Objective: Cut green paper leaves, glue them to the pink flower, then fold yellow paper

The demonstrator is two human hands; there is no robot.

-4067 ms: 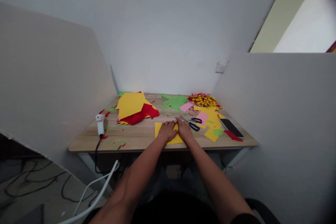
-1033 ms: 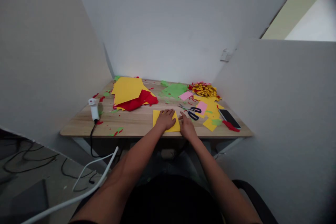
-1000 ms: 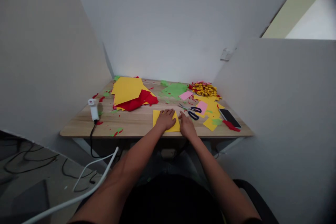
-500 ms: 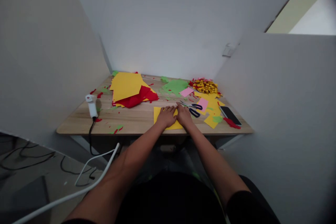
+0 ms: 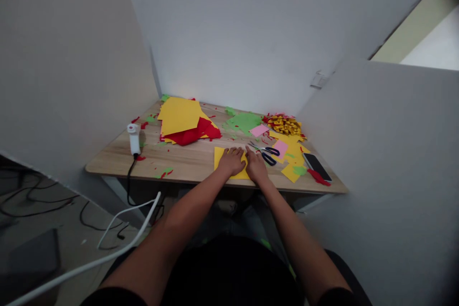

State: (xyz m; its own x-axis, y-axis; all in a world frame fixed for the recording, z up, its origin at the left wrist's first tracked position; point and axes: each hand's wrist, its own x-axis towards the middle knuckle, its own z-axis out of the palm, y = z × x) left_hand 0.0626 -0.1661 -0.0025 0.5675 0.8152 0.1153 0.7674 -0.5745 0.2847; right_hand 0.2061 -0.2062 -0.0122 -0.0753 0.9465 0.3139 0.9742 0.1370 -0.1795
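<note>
A sheet of yellow paper [image 5: 219,157] lies at the table's front edge, much of it covered by my hands. My left hand [image 5: 232,161] rests flat on its middle with the fingers stretched forward. Along the right side of the sheet, my right hand [image 5: 256,166] lies with its fingers pointing forward, touching the paper. Just right of that hand is a pair of scissors [image 5: 268,154] with dark handles, its blades pointing to the back left.
A stack of yellow paper [image 5: 181,114] with red paper [image 5: 193,133] lies back left. Green paper [image 5: 244,122], a yellow ruffled pile [image 5: 286,125], pink paper [image 5: 280,148] and a phone [image 5: 317,167] lie to the right. A white corded device [image 5: 134,141] stands at left. Scraps are scattered about.
The head view has shifted and tilted a little. My right hand has moved slightly away from my left, leaving a narrow gap between them. My left hand stays on the paper.
</note>
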